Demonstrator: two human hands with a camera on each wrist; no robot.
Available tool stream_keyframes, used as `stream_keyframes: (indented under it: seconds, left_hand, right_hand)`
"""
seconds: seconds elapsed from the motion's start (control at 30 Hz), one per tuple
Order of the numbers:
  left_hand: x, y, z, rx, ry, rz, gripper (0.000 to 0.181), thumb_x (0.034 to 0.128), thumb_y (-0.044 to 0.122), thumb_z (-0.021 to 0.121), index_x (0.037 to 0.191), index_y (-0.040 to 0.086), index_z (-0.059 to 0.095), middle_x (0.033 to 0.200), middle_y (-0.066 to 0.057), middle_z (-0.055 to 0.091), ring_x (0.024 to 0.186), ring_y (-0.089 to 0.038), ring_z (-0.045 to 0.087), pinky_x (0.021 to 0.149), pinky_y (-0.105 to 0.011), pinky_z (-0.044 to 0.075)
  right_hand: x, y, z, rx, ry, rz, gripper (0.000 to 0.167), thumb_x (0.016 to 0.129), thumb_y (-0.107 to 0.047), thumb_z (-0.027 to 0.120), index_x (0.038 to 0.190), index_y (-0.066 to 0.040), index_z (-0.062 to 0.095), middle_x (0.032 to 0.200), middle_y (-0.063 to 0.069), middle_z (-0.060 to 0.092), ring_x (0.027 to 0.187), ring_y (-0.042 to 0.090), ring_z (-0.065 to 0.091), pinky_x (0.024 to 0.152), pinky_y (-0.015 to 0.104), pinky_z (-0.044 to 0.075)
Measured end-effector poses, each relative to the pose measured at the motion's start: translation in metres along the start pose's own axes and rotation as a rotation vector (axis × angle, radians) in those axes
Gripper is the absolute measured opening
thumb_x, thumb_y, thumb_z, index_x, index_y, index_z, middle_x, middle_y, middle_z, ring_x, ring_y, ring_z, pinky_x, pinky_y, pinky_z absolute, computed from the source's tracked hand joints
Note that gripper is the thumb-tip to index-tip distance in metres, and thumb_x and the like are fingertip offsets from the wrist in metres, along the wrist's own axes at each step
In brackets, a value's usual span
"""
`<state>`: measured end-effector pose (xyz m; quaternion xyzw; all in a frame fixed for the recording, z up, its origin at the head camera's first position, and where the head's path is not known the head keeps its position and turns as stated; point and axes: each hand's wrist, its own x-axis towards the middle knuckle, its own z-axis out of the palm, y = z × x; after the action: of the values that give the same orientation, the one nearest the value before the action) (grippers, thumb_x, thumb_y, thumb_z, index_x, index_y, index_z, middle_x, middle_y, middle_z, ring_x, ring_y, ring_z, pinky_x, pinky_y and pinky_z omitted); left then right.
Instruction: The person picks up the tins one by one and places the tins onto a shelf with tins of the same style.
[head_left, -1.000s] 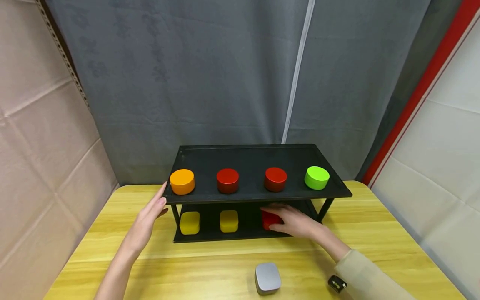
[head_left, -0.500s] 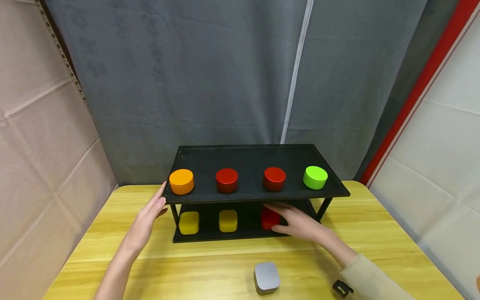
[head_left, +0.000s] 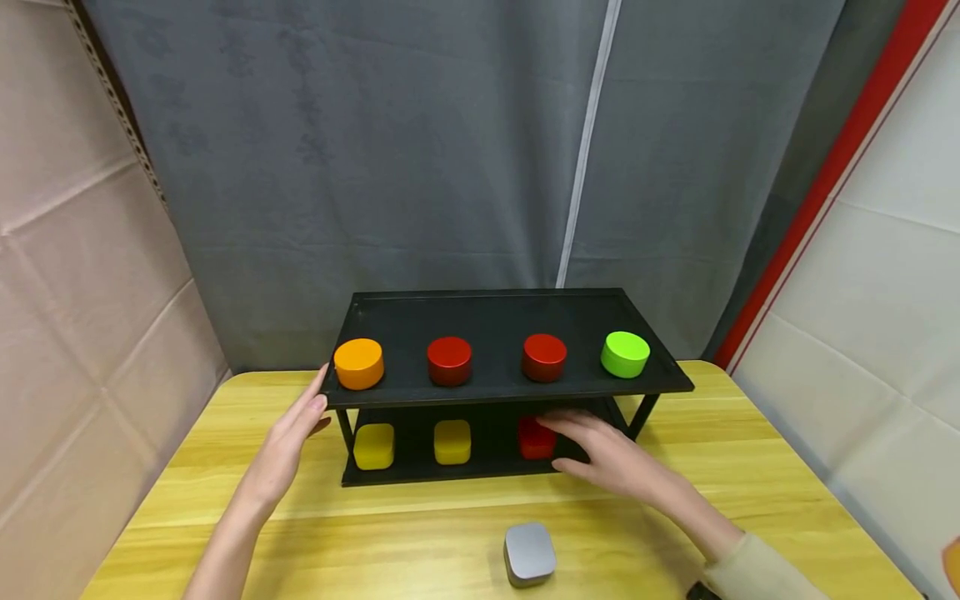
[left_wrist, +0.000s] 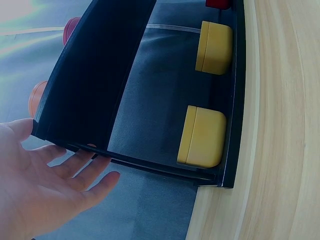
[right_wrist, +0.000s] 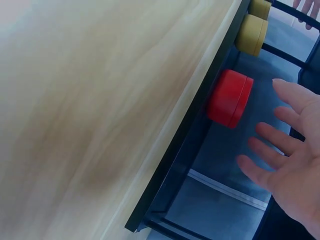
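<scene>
A black two-tier shelf (head_left: 487, 312) stands on the wooden table. My left hand (head_left: 277, 458) rests on the front left corner of its upper tier, thumb and extended fingers touching the edge. On the lower tier sits a red rounded-square tin (head_left: 536, 439), and two yellow tins (head_left: 375, 447) are to its left. Beside the red tin my right hand (head_left: 611, 458) has its fingers spread. In the right wrist view a gap shows between those fingers and the red tin (right_wrist: 230, 99), and nothing is held.
Along the upper tier are an orange round tin (head_left: 358, 364), two red round tins (head_left: 449, 362) and a green one (head_left: 626, 355). A silver rounded-square tin (head_left: 529, 554) lies on the table (head_left: 375, 533) in front. A grey curtain (head_left: 412, 167) hangs behind.
My right hand has let go of the red rounded-square tin and drawn back a little to the right. The left hand stays at the shelf corner. The head view has shifted slightly.
</scene>
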<state>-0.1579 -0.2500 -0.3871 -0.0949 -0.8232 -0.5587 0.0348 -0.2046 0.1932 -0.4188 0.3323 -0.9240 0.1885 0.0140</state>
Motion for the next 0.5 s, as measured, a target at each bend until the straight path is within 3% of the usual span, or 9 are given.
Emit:
stream_keyframes:
  seconds: [0.5]
  left_hand:
    - [0.001, 0.000, 0.000, 0.006, -0.001, -0.003, 0.060, 0.1131, 0.042, 0.030, 0.167, 0.023, 0.010, 0.176, -0.004, 0.006, 0.161, -0.038, 0.011, 0.100, 0.002, 0.035]
  right_hand:
    - [-0.017, -0.016, -0.001, -0.106, 0.074, -0.074, 0.050, 0.090, -0.025, 0.080, 0.137, -0.016, 0.066, 0.135, 0.001, 0.067, 0.121, 0.022, 0.063, 0.099, 0.044, 0.058]
